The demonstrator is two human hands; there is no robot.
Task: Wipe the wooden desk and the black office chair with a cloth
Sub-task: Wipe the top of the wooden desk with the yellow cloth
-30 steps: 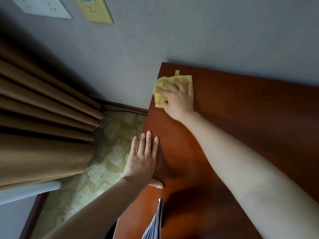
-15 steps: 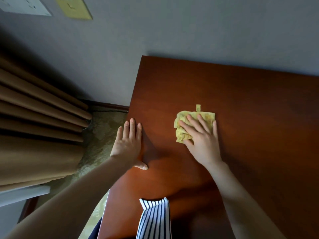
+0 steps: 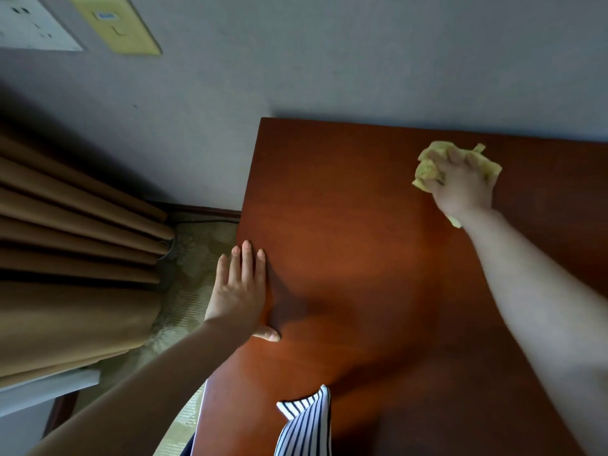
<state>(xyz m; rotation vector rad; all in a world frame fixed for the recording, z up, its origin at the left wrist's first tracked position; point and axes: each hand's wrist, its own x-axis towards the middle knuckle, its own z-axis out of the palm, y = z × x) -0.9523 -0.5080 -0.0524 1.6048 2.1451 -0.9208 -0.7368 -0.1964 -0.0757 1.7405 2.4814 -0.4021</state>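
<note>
**Cloth bunched on the far side of the desk, other hand flat at the left edge**

Head view: the wooden desk (image 3: 378,258) fills the lower right of the picture, its reddish-brown top meeting a grey wall (image 3: 329,60) along the far edge. The right hand (image 3: 460,182) lies on the desk near that far edge, well to the right of the desk's far left corner. Its fingers are curled down into a yellow cloth (image 3: 427,171), which is crumpled under and around them; folds of cloth stick out to the left, above the fingertips and to the right, and a small scrap shows by the wrist. The cloth touches the desk top.

The left hand (image 3: 240,291) rests at the desk's left edge, about halfway along it. Its fingers are straight and close together, pointing toward the wall, holding nothing; the thumb lies on the desk top, while the outer fingers hang over the edge above the floor.

A striped piece of clothing (image 3: 306,422) overlaps the desk's near edge. Left of the desk lies patterned green carpet (image 3: 194,258), and beyond that hang brown curtains (image 3: 72,258). High on the wall, well up and left from the desk's far left corner, sit a yellow plate (image 3: 115,24) and a white socket panel (image 3: 29,24).
</note>
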